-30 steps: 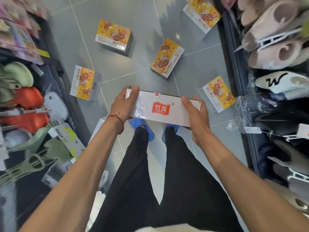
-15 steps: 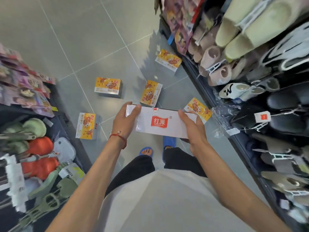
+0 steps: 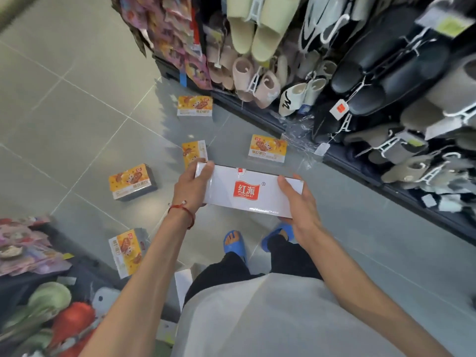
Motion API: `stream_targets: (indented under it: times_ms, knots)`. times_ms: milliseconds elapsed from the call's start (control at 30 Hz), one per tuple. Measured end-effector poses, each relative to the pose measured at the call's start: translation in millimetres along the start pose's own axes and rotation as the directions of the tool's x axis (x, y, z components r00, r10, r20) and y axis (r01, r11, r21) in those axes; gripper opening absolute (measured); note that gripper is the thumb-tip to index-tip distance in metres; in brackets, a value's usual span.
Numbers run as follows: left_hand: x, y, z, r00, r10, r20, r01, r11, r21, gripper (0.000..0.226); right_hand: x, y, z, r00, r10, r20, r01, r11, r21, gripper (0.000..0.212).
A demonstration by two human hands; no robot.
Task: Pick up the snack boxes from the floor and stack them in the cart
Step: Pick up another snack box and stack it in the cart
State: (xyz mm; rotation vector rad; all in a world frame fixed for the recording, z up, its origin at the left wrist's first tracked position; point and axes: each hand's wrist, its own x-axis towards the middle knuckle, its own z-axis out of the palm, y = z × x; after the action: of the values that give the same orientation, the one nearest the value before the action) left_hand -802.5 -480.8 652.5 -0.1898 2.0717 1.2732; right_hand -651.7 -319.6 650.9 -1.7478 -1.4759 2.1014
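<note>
Gripping the white snack box (image 3: 246,192) at both ends, left fingers (image 3: 204,170) and right fingers (image 3: 285,186).

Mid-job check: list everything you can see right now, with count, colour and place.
white box: one, white with red logo, held above the floor in front of the person.
yellow snack boxes: five, yellow-orange, scattered on the floor; one partly behind the white box.
floor: grey tiles.
hanging slippers: many, cream, beige, black and white, on the right rack.
hanging packets: several, pink and mixed colours, top centre.
shelf slippers: several, green and red, lower left.
cart: not in view.
blue sandals: two, on the person's feet.
red bracelet: one, on the left wrist.
left hand: grips the box's left end.
right hand: grips its right end.
</note>
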Motion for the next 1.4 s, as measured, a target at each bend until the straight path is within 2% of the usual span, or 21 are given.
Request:
stream_targets:
  times_ms: [67, 133, 200, 400, 433, 533, 600, 633, 733, 833, 967, 1067, 1400]
  knots:
    - [-6.1, 7.0, 19.0, 0.999, 0.014, 0.052, -0.017, 0.999, 0.045, 0.025, -6.9, 8.5, -20.3, 0.999, 0.008, -0.049, -0.005, 0.998, 0.057, 0.056]
    - [-13.4, 12.8, 42.4, 0.995, 0.034, 0.093, -0.039, 0.997, 0.061, 0.012, -12.4, 14.6, -43.0, 0.996, 0.011, -0.092, -0.001, 0.993, 0.115, 0.056]
    - [-23.1, 17.2, 68.8, 0.990, 0.047, 0.134, -0.060, 0.994, 0.092, 0.011, -16.9, 21.0, -68.5, 0.991, 0.021, -0.130, 0.002, 0.984, 0.178, 0.052]
    - [-66.7, 26.9, 168.4, 0.954, 0.122, 0.273, -0.180, 0.964, 0.196, 0.023, -31.0, 43.7, -166.9, 0.969, 0.042, -0.245, 0.042, 0.944, 0.328, 0.054]
    - [-77.1, 26.7, 187.5, 0.944, 0.135, 0.300, -0.206, 0.954, 0.219, 0.026, -33.6, 48.2, -187.1, 0.964, 0.045, -0.262, 0.051, 0.935, 0.350, 0.055]
    - [-107.9, 24.5, 247.6, 0.917, 0.145, 0.372, -0.259, 0.925, 0.277, 0.060, -41.7, 66.4, -251.4, 0.944, 0.051, -0.327, 0.089, 0.912, 0.400, 0.056]
    - [-128.3, 21.2, 290.2, 0.908, 0.130, 0.398, -0.264, 0.915, 0.304, 0.074, -48.8, 78.7, -294.4, 0.932, 0.057, -0.357, 0.114, 0.891, 0.440, 0.057]
    - [-141.8, 20.9, 311.8, 0.902, 0.116, 0.415, -0.259, 0.915, 0.308, 0.072, -51.9, 84.9, -315.2, 0.928, 0.061, -0.367, 0.122, 0.882, 0.455, 0.057]
    - [-176.2, 13.7, 372.3, 0.870, 0.140, 0.472, -0.313, 0.897, 0.312, 0.036, -60.3, 103.8, -375.1, 0.914, 0.064, -0.401, 0.149, 0.866, 0.478, 0.056]
    - [-207.2, 6.9, 430.4, 0.819, 0.146, 0.554, -0.379, 0.863, 0.334, 0.049, -69.5, 123.9, -429.4, 0.882, 0.085, -0.464, 0.198, 0.826, 0.527, 0.058]
    - [-249.3, 0.5, 501.5, 0.741, 0.138, 0.657, -0.459, 0.818, 0.346, 0.012, -85.3, 148.7, -491.1, 0.821, 0.154, -0.550, 0.257, 0.760, 0.597, 0.056]
    - [-280.0, -0.3, 554.5, 0.677, 0.115, 0.727, -0.519, 0.775, 0.361, 0.025, -91.7, 165.3, -533.5, 0.771, 0.226, -0.595, 0.272, 0.729, 0.629, 0.056]
    - [-358.2, -19.7, 750.8, 0.490, 0.005, 0.872, -0.658, 0.658, 0.367, 0.042, -101.9, 197.9, -690.5, 0.637, 0.376, -0.673, 0.383, 0.604, 0.699, 0.050]
